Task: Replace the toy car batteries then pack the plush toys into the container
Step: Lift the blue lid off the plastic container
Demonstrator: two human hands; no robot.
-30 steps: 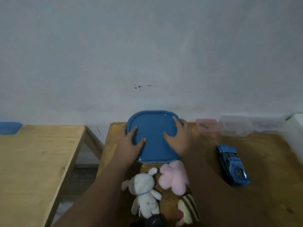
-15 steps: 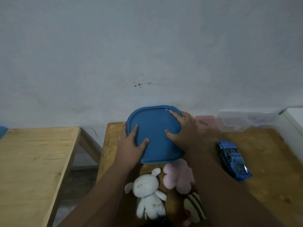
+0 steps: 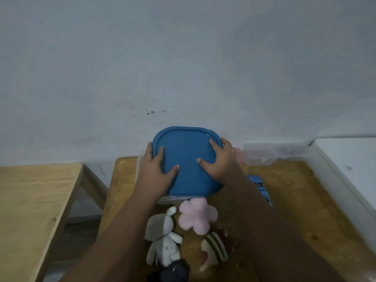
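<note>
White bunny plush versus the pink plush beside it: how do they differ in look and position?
The white bunny plush has ears, arms and legs; the pink plush is a lobed, flower-like shape. The pink plush sits right of the white bunny plush and nearer the blue lid. Both lie loose on the wooden table.

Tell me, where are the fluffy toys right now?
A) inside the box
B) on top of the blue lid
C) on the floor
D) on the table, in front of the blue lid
D: the white plush, the pink plush and the striped plush lie on the wooden table, nearer the person than the blue lid, on which the left hand and the right hand rest.
</note>
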